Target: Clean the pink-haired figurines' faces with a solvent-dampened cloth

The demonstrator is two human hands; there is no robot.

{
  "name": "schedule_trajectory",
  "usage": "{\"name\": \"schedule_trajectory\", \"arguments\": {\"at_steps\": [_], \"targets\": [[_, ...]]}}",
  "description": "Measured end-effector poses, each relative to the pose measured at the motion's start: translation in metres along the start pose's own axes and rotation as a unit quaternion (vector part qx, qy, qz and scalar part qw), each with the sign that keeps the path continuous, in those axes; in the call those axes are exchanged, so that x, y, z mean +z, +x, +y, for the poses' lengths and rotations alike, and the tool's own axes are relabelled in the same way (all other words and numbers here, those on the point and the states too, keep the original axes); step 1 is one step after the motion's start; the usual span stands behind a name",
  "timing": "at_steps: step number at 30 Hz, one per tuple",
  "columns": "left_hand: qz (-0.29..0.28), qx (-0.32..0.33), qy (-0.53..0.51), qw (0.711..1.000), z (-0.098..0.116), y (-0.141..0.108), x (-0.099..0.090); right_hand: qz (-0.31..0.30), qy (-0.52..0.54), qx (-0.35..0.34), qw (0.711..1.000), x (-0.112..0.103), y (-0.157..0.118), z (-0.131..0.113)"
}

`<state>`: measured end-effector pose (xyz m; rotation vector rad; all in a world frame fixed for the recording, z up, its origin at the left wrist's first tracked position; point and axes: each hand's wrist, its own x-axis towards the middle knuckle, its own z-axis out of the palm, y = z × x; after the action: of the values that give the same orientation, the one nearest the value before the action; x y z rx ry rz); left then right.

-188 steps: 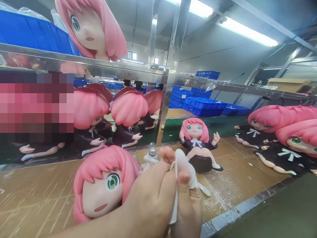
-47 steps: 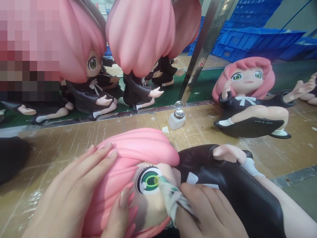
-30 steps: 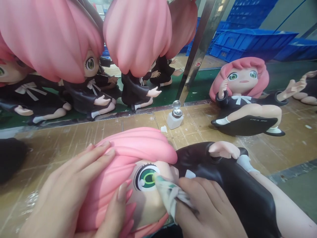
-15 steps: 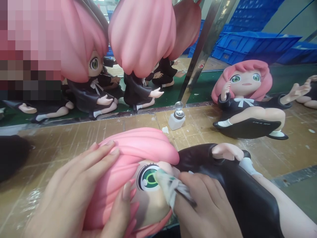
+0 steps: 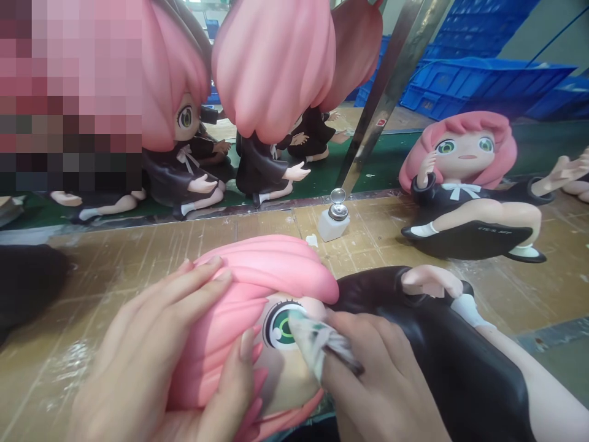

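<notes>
A large figure with pink hair (image 5: pixel 276 264) and a black dress (image 5: pixel 442 344) lies on its side across the bench. My left hand (image 5: pixel 170 350) rests on the hair, fingers spread over the top and thumb beside the face. A stained white cloth (image 5: pixel 317 344) is wrapped over a finger of my right hand (image 5: pixel 381 374), whose other fingers are curled. The cloth tip touches the green eye (image 5: pixel 283 326) and covers part of it. The figure's other eye is hidden.
A small white bottle with a metal lid (image 5: pixel 334 222) stands beyond the figure. A second figure (image 5: pixel 469 202) leans back at the right. Several seated figures (image 5: pixel 276 67) line the green strip behind a metal post (image 5: pixel 380 104). Blue crates (image 5: pixel 483 86) stand at the back.
The whole scene has shifted slightly to the right in view. Both hands stay on the lying figure, and the cloth is still against the eye.
</notes>
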<state>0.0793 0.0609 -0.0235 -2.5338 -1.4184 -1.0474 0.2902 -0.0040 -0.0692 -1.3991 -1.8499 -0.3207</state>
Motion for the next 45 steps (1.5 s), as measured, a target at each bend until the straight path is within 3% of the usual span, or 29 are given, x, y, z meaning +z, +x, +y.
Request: {"name": "schedule_trajectory", "arguments": {"at_steps": [4, 9, 13, 15, 18, 21, 23, 28, 33, 38, 42, 45], "targets": [[0.003, 0.014, 0.025, 1.0, -0.003, 0.0, 0.001, -0.048, -0.019, -0.02, 0.998, -0.005, 0.002, 0.001], [-0.008, 0.002, 0.02, 1.0, -0.007, -0.004, 0.003, 0.021, 0.036, -0.003, 0.999, 0.004, 0.008, -0.005], [-0.007, 0.035, 0.017, 0.999, -0.008, -0.004, 0.001, -0.013, -0.002, -0.014, 1.0, 0.002, 0.006, -0.005], [-0.003, 0.044, 0.022, 0.999, -0.005, -0.003, 0.0, -0.001, 0.004, -0.017, 1.0, 0.002, 0.007, -0.005], [0.006, 0.011, 0.001, 1.0, 0.003, -0.001, 0.0, 0.02, 0.037, -0.009, 0.999, 0.005, 0.008, -0.006], [0.005, -0.03, -0.022, 0.999, 0.013, 0.001, 0.0, -0.019, 0.043, -0.011, 0.999, 0.003, 0.006, -0.005], [0.0, -0.029, -0.015, 0.999, 0.016, 0.003, -0.002, -0.036, 0.032, -0.015, 0.999, 0.002, 0.005, -0.004], [-0.014, 0.006, -0.003, 1.0, 0.018, 0.008, -0.005, 0.018, 0.048, -0.003, 0.999, 0.009, 0.009, -0.007], [-0.002, -0.02, -0.026, 0.999, 0.021, 0.008, -0.005, -0.037, 0.058, -0.012, 0.998, 0.003, 0.003, -0.005], [-0.013, -0.015, -0.017, 1.0, 0.024, 0.007, -0.005, -0.011, 0.04, -0.018, 0.999, 0.008, 0.013, -0.007], [-0.011, -0.036, -0.042, 0.998, 0.021, 0.002, -0.005, -0.038, 0.167, 0.033, 0.985, 0.004, 0.019, -0.005], [-0.027, -0.068, -0.083, 0.994, 0.02, -0.001, -0.009, -0.042, 0.359, 0.176, 0.916, -0.019, 0.018, 0.002]]}}
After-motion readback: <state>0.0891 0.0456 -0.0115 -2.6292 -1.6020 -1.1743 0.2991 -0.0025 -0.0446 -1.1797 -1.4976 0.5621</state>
